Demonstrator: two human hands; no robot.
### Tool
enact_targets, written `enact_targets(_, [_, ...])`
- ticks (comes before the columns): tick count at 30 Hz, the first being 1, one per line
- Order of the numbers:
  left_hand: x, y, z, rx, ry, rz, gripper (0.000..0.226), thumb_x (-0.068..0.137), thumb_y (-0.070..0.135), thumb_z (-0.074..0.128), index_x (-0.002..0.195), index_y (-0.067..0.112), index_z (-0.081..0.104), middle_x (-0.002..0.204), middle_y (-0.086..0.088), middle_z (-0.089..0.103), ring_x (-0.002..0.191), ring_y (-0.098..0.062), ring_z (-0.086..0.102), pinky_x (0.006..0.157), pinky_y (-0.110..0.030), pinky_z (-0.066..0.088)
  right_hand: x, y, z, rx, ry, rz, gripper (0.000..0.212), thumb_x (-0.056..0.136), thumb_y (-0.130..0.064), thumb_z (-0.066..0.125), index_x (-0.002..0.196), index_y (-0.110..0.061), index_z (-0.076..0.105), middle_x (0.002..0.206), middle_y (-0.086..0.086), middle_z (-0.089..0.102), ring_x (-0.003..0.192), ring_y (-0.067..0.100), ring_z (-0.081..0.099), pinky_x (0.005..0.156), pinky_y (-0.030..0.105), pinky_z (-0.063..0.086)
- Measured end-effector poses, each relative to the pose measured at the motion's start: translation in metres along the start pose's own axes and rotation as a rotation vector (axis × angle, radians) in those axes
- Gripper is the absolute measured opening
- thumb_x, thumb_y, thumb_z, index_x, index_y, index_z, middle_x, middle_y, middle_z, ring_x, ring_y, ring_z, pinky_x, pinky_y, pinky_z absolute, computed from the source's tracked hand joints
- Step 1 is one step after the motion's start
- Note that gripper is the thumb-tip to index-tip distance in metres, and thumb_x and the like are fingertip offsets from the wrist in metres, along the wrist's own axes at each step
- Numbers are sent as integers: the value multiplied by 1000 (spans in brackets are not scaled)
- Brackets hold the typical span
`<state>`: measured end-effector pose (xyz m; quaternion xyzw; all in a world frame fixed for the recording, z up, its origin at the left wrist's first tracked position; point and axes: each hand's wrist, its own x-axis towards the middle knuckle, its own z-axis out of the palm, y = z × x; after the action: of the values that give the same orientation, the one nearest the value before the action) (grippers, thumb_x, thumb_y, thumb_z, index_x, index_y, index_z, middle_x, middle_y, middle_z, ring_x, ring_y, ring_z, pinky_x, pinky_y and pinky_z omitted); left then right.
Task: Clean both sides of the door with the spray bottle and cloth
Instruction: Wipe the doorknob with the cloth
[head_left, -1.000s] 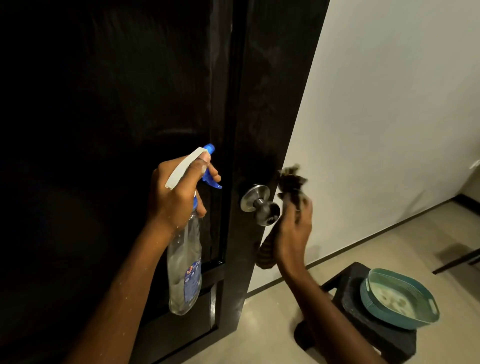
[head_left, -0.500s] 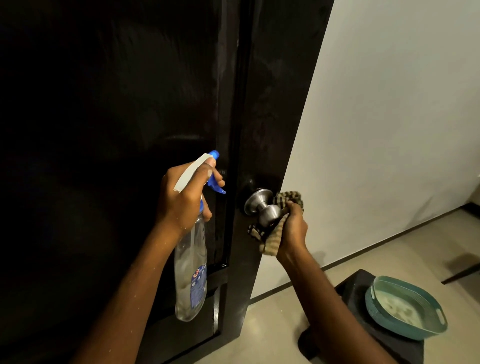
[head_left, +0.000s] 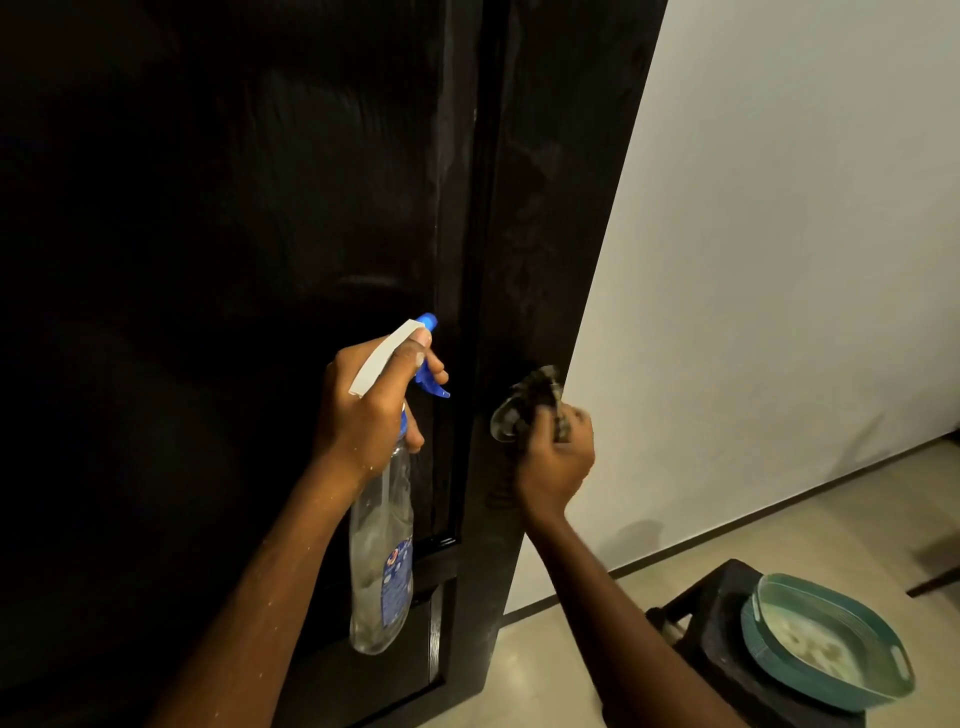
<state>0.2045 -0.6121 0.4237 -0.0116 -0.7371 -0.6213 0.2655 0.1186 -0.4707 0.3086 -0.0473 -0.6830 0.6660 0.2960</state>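
We see a dark, glossy door (head_left: 260, 260) filling the left of the head view, its long edge running top to bottom beside a pale wall (head_left: 779, 260). The left hand (head_left: 369, 410) grips the neck of a clear spray bottle (head_left: 382, 571), fingers curled round it and over the blue trigger. The bottle hangs roughly upright in front of the door panel, base down, with its white and blue nozzle aimed up and to the right at the door. Its blue label is too blurred to read. The right hand (head_left: 556, 462), blurred, clutches a bunched cloth (head_left: 540, 387) against the metal knob (head_left: 501, 423) at the door's edge. At lower right a teal basin (head_left: 826, 691) sits on a dark stool (head_left: 727, 613).
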Motion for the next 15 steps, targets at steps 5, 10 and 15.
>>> enact_targets(5, [-3, 5, 0, 3, -1, 16, 45, 92, 41, 44, 81, 3, 65, 82, -8, 72, 33, -26, 53, 38, -26, 45, 27, -27, -13, 664, -17, 888, 21, 95, -30, 59, 98, -12, 68, 102, 9, 68, 89, 32, 67, 84, 47, 56])
enact_targets(10, [-4, 5, -2, 50, 8, 25, 45, 93, 42, 43, 79, 5, 66, 80, -6, 73, 33, -28, 54, 40, -27, 46, 12, -19, -19, -232, -322, -421, 28, 87, -45, 56, 94, -23, 71, 105, -3, 60, 108, 28, 55, 83, 38, 52])
enact_targets(15, [-9, 3, -4, 36, 14, 8, 46, 92, 42, 43, 80, 3, 65, 81, -8, 72, 33, -26, 53, 39, -25, 45, 12, 41, -30, -936, -406, -1302, 41, 87, -54, 59, 94, -19, 79, 110, 2, 66, 115, 28, 51, 104, 59, 36])
